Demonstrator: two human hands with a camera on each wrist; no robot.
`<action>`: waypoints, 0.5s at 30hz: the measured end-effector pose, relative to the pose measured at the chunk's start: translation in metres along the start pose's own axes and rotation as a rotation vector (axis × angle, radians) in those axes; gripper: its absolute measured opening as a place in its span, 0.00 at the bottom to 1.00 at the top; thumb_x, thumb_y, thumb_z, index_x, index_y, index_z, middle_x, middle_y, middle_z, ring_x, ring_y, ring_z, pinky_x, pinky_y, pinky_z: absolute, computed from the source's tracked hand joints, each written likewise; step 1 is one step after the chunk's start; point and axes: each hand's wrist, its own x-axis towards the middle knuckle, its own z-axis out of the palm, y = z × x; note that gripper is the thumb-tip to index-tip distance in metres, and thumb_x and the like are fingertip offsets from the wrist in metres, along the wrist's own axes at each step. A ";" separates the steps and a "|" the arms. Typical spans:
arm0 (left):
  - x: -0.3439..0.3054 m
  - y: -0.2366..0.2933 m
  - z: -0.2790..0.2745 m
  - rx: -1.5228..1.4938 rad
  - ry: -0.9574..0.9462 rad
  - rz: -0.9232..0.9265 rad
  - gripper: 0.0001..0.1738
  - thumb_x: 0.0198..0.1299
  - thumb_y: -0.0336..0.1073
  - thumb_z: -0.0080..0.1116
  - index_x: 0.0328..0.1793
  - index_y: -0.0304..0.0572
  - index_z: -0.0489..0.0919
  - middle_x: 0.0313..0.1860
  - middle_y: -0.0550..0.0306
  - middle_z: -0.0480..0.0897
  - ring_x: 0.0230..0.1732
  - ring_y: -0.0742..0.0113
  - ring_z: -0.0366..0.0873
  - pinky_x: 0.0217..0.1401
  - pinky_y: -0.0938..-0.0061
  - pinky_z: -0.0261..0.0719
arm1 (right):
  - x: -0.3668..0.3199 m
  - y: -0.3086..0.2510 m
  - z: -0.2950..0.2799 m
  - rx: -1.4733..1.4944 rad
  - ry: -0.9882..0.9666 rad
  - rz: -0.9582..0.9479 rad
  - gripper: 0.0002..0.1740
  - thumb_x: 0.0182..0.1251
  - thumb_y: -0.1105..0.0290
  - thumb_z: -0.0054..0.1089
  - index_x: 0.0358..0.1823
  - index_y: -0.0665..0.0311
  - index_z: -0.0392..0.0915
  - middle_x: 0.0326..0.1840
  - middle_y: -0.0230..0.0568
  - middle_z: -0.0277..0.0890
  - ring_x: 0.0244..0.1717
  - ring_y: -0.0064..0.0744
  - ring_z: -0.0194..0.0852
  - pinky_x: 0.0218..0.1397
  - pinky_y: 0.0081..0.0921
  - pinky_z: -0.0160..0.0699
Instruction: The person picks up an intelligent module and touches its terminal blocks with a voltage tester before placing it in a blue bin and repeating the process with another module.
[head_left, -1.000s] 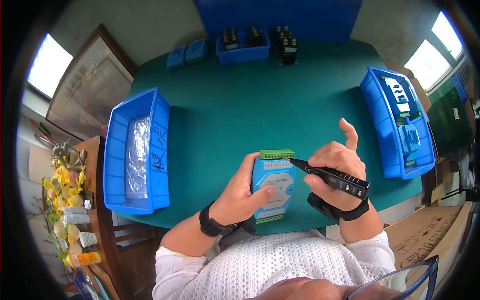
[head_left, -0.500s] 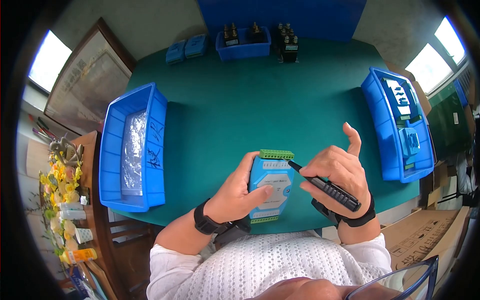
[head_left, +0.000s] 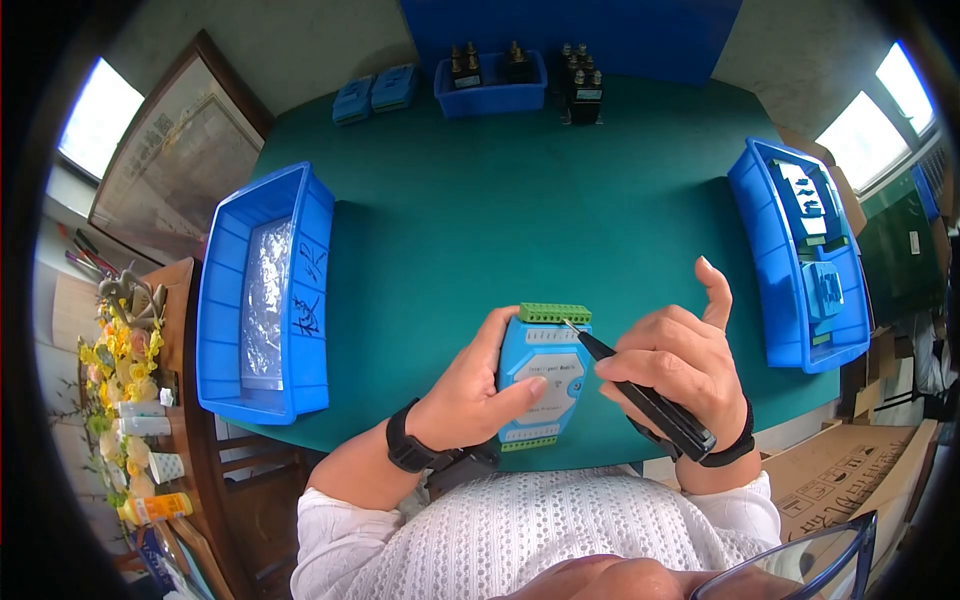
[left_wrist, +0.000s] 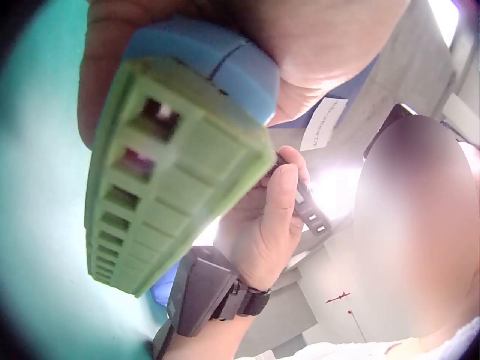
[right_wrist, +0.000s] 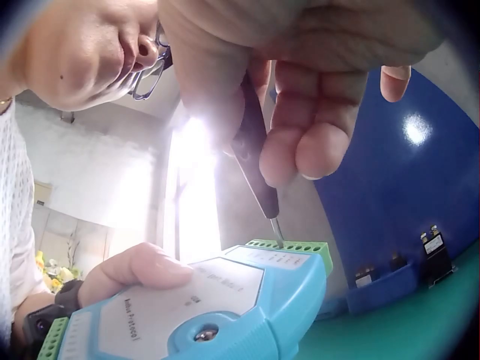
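My left hand (head_left: pixel 478 388) grips a blue module (head_left: pixel 515 365) by its side, the thumb lying across its grey label. Green terminal blocks (head_left: pixel 553 313) line both ends of the module; in the left wrist view one block's row of square openings (left_wrist: pixel 124 196) faces the camera. Between thumb and fingers, my right hand (head_left: pixel 680 360) pinches a black test pen (head_left: pixel 655 410), its little finger raised. The pen's thin metal tip (right_wrist: pixel 277 231) meets the far green terminal block (right_wrist: pixel 304 246) in the right wrist view.
A blue bin (head_left: pixel 310 340) with a clear plastic bag (head_left: pixel 268 305) stands at left. At right, another blue bin (head_left: pixel 755 230) holds blue-and-green modules. Along the back of the green table (head_left: pixel 450 220) are two blue cases (head_left: pixel 393 88), a small blue bin (head_left: pixel 490 102) and black parts with metal posts (head_left: pixel 583 95).
The test pen has rolled in my right hand and stands steeper, its rear end lower and nearer the body. My right hand has shifted slightly; the left hand keeps holding the module nearly in place.
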 end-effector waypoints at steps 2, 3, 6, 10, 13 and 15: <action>0.000 0.000 0.000 -0.018 -0.005 -0.001 0.31 0.58 0.33 0.52 0.65 0.32 0.53 0.54 0.47 0.70 0.56 0.65 0.68 0.61 0.69 0.65 | 0.001 0.000 0.000 0.006 0.005 0.004 0.12 0.36 0.71 0.73 0.23 0.50 0.78 0.18 0.23 0.72 0.24 0.21 0.74 0.72 0.48 0.38; 0.000 0.000 0.000 -0.030 -0.009 -0.007 0.32 0.58 0.34 0.52 0.65 0.32 0.53 0.54 0.47 0.70 0.56 0.65 0.68 0.61 0.69 0.65 | 0.001 0.000 0.000 0.010 0.005 0.005 0.11 0.37 0.69 0.73 0.23 0.50 0.77 0.18 0.24 0.72 0.24 0.21 0.74 0.72 0.48 0.38; -0.001 0.001 0.000 -0.071 -0.027 -0.041 0.32 0.58 0.35 0.52 0.65 0.32 0.53 0.55 0.46 0.70 0.57 0.65 0.68 0.61 0.68 0.65 | 0.002 0.001 -0.004 0.073 -0.001 0.015 0.11 0.43 0.69 0.71 0.27 0.51 0.76 0.20 0.24 0.74 0.25 0.21 0.74 0.71 0.48 0.36; -0.001 0.000 -0.001 -0.109 -0.037 -0.051 0.32 0.59 0.36 0.52 0.65 0.32 0.53 0.56 0.47 0.70 0.57 0.65 0.68 0.61 0.69 0.65 | 0.001 0.004 -0.003 0.160 0.038 0.020 0.11 0.46 0.68 0.71 0.28 0.53 0.75 0.21 0.25 0.77 0.24 0.21 0.75 0.71 0.47 0.37; -0.001 0.001 0.000 -0.113 -0.043 -0.037 0.32 0.59 0.36 0.52 0.65 0.32 0.53 0.56 0.47 0.70 0.57 0.64 0.68 0.61 0.68 0.65 | 0.002 0.005 -0.002 0.170 0.029 0.024 0.11 0.45 0.68 0.71 0.28 0.53 0.75 0.22 0.26 0.77 0.24 0.21 0.75 0.71 0.46 0.37; -0.001 0.001 0.000 -0.111 -0.044 -0.037 0.32 0.59 0.36 0.52 0.65 0.33 0.53 0.56 0.47 0.70 0.57 0.65 0.68 0.61 0.68 0.65 | 0.001 0.005 0.000 0.159 0.022 0.033 0.11 0.45 0.69 0.71 0.27 0.53 0.75 0.22 0.26 0.77 0.24 0.21 0.75 0.71 0.46 0.38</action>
